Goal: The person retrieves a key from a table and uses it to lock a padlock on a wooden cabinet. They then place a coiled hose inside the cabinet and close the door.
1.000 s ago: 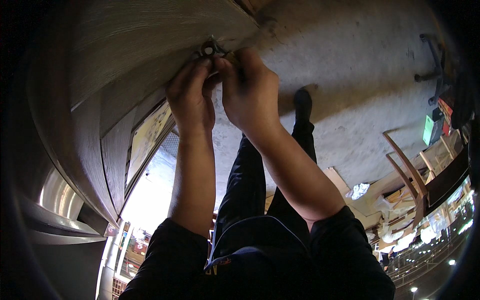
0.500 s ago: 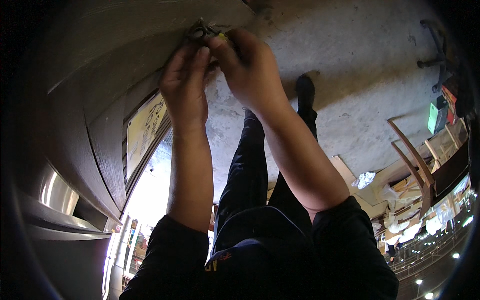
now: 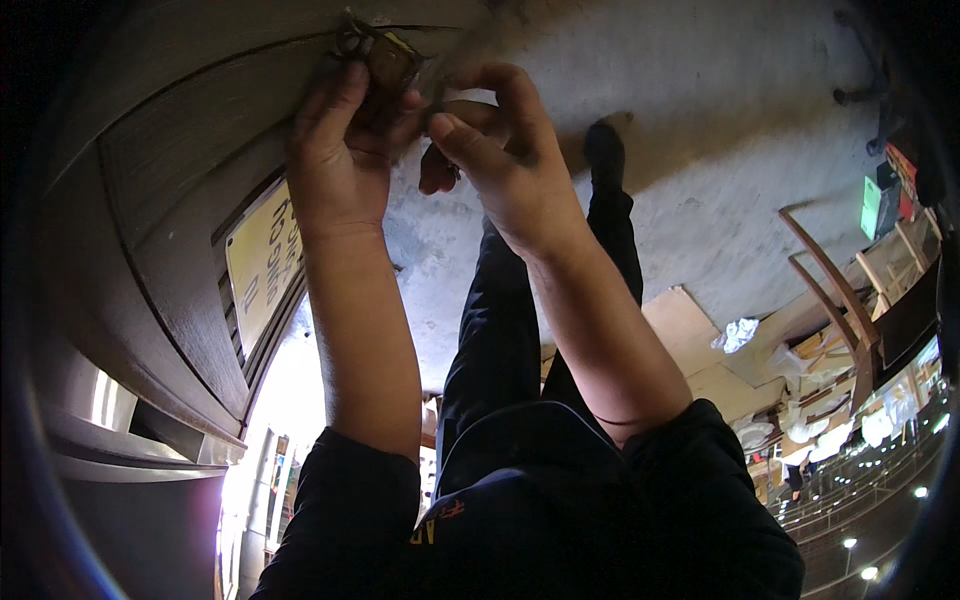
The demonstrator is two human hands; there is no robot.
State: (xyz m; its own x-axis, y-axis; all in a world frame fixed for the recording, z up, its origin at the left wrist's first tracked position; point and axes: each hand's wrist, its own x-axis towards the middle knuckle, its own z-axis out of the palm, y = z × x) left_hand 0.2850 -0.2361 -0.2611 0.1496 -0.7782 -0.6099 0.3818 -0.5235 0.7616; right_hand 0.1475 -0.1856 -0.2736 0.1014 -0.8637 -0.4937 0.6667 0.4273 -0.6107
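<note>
At the edge of a dark wooden door, a brownish padlock [image 3: 392, 64] with a yellow strip hangs by a metal ring or hasp [image 3: 350, 42]. Around its lower side my left hand [image 3: 345, 165] is closed, thumb up by the ring and fingertips at the body. My right hand [image 3: 510, 165] is just to the right, a little apart from the padlock. Its thumb and fingers are bent together in a pinch. A small dark piece shows between them and a bit of metal below, too blurred to name.
The door [image 3: 170, 180] fills the left side, with a yellow sign [image 3: 265, 265] on it. Concrete floor [image 3: 700, 200] lies beyond my hands. At the right are a brown wooden frame [image 3: 830, 280], crumpled white plastic [image 3: 738, 335], flat boards [image 3: 680, 330] and a green box [image 3: 875, 207].
My right hand has drawn back from the padlock, down and slightly right, uncovering its body. My left hand has shifted left and up in view, still at the padlock.
</note>
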